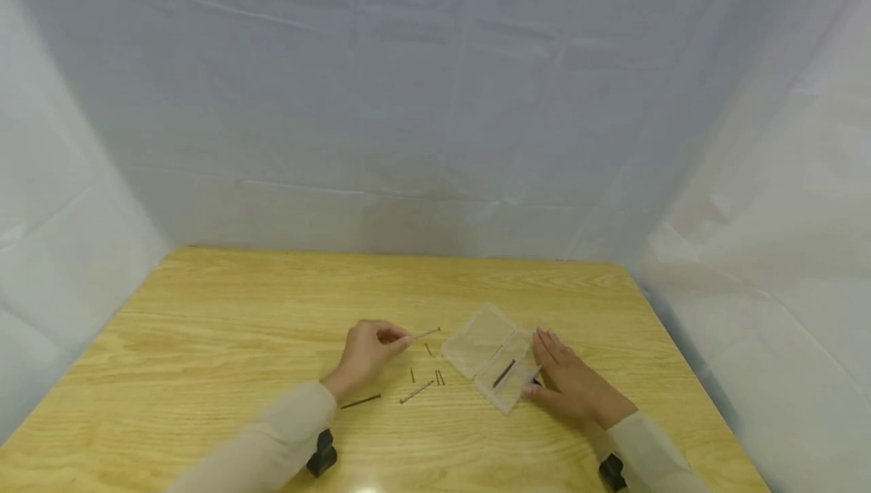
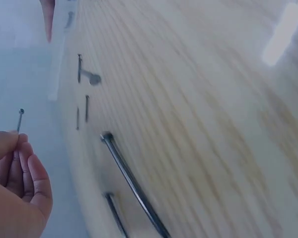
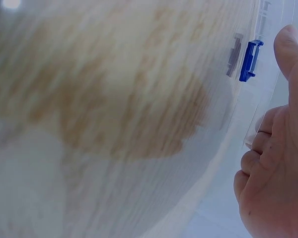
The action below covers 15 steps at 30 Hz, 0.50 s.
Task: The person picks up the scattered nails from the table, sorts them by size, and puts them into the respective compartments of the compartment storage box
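Observation:
My left hand pinches a slender nail between thumb and fingertips, its head pointing away toward the box. The same nail stands up from the fingertips in the left wrist view. An opened clear plastic box lies on the table, with a dark nail inside its nearer half. My right hand holds that box at its right side, thumb on the near edge and fingers on the far one. Beside the thumb, a blue latch shows in the right wrist view.
Several small nails lie between the left hand and the box. A long silver nail and a long dark nail lie nearer the person on the wooden table. White sheeting surrounds the table's back and sides.

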### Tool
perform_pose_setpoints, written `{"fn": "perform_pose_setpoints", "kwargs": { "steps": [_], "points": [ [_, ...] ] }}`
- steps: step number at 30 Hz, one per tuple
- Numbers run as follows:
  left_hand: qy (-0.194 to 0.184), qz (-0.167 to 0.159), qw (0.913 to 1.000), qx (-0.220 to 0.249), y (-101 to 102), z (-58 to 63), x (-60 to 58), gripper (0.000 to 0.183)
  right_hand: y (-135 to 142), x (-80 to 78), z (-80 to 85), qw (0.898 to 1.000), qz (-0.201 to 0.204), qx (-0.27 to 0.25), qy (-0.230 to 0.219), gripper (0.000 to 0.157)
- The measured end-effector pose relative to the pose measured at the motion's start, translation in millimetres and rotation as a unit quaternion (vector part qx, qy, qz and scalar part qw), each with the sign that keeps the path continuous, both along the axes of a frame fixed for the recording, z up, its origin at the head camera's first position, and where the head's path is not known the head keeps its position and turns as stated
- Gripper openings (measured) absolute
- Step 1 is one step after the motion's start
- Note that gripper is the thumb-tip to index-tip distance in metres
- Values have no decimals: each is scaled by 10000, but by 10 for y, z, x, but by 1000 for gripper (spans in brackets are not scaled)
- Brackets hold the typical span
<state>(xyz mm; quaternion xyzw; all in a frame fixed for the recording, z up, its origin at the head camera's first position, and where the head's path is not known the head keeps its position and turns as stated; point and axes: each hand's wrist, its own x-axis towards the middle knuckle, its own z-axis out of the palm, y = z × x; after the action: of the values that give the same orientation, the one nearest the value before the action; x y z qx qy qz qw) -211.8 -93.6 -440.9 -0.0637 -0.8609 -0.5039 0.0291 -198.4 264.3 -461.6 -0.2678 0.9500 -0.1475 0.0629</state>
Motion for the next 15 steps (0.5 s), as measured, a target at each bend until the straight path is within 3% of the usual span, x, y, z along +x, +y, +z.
{"fn": "perform_pose_setpoints", "kwargs": {
  "steps": [9, 15],
  "points": [
    [639, -710, 9954, 73, 417, 36, 55, 4, -18, -2, 11, 9999, 25, 82, 60, 82],
    [1108, -1000, 9886, -175, 685, 3, 81, 7, -33, 2, 14, 9999, 22, 111, 15, 83]
  ]
}}
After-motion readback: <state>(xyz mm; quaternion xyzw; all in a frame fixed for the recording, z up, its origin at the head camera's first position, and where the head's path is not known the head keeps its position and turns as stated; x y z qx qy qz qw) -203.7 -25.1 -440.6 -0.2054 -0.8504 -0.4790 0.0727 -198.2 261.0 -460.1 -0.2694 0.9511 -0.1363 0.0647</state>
